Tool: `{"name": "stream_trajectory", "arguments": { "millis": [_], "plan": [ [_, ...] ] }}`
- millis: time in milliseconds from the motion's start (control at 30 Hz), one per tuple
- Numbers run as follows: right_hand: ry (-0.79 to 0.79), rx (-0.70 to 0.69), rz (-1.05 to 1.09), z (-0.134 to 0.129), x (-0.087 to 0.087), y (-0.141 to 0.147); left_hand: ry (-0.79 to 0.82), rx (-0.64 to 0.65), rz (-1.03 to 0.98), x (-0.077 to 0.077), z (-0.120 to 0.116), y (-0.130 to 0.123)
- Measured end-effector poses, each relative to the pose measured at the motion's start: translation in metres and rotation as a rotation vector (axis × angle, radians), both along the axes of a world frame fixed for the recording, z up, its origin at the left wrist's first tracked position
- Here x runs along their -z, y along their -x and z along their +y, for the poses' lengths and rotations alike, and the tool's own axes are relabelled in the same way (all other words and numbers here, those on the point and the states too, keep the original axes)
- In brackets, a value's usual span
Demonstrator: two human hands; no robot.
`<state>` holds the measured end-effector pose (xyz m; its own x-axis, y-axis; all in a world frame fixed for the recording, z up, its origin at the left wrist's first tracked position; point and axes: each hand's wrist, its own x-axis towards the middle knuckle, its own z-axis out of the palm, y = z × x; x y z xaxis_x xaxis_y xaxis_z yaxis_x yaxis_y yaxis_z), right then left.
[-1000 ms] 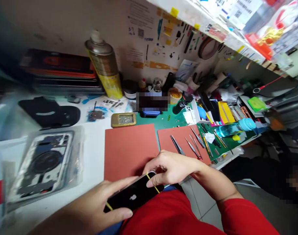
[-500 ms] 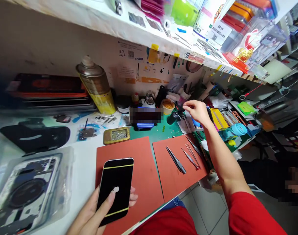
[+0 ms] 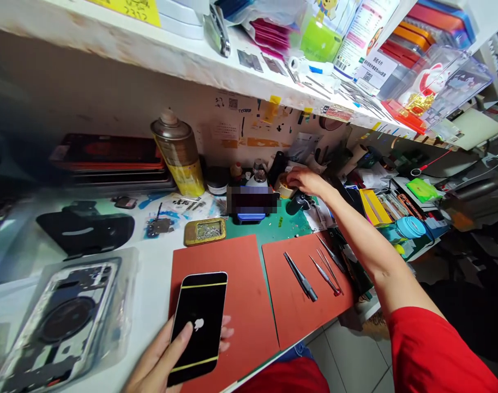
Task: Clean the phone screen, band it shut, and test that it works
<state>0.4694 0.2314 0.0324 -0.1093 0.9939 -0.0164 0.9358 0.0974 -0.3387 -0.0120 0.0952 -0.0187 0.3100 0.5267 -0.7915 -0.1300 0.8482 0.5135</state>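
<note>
A cluttered tabletop, white at left and green toward the right, spreads beneath a loaded shelf whose upper edge is cut off. Two red mats lie side by side, the left mat and the right mat. A spray can, gold above and yellow below, leans behind them.

A bare right arm in a red sleeve reaches across the right side. Its right hand is partly closed, fingers bent down over a small tub; the fingertips are hard to make out, so whether they grip anything cannot be told.

The left hand, cut off at the wrist by the bottom edge, is closed around a smartphone above the left mat: thumb across the front, other fingers behind, tips showing past the right edge. The black face is turned up toward the viewer. Its long axis runs away from the person, the far end leaning slightly right. The thumb partly covers a white apple logo; the phone's near left corner is hidden by the hand. A yellow band crosses the far end.
</note>
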Motion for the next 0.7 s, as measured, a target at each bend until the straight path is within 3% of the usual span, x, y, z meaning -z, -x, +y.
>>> {"name": "stream_trajectory", "arguments": {
  "millis": [267,467,700],
  "plan": [
    [-0.018,0.040,0.122,0.002,-0.001,-0.013,-0.103,0.069,-0.053,0.003,0.001,-0.001],
    [-0.114,0.227,0.287,-0.008,-0.007,-0.020,-0.127,0.077,-0.070,0.003,0.000,0.000],
    [-0.253,0.441,0.523,-0.011,-0.015,-0.004,-0.246,0.142,-0.075,0.008,-0.003,0.000]
  ]
}}
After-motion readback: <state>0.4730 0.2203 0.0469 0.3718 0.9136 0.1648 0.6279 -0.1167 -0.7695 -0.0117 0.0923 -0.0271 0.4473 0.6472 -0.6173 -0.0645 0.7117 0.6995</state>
